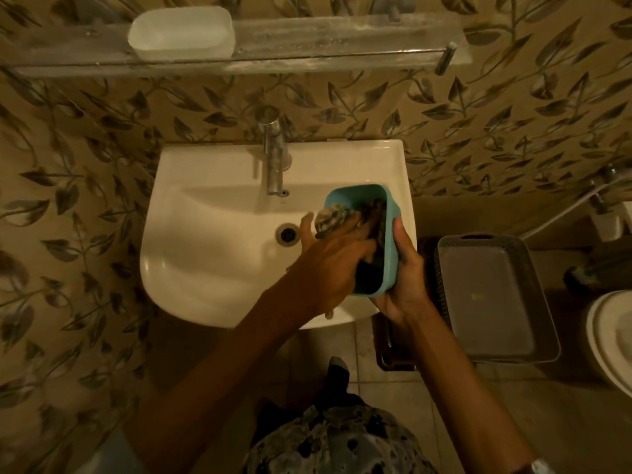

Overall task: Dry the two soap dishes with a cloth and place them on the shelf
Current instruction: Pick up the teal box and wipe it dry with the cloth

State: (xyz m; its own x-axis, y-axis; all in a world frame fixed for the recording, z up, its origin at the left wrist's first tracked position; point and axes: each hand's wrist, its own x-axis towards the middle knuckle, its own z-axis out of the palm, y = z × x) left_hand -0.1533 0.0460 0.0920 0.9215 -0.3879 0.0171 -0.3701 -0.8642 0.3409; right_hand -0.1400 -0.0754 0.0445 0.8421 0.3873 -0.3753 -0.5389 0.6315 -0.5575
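My right hand (405, 282) grips a teal soap dish (393, 213) by its right side, held tilted over the right part of the sink. My left hand (328, 265) presses a patterned cloth (333, 217) into the dish's hollow, fingers inside it. Much of the dish's inside is hidden by the cloth and my fingers. A white soap dish (181, 32) stands on the left part of the glass shelf (342, 49) high on the wall.
A white sink (205, 241) with a chrome tap (275, 155) and a drain (287, 234) lies below my hands. A grey basket (492, 295) stands to the right, over a dark tray. A white toilet lid (612, 340) sits at the far right edge. Leaf-patterned tiles cover the wall.
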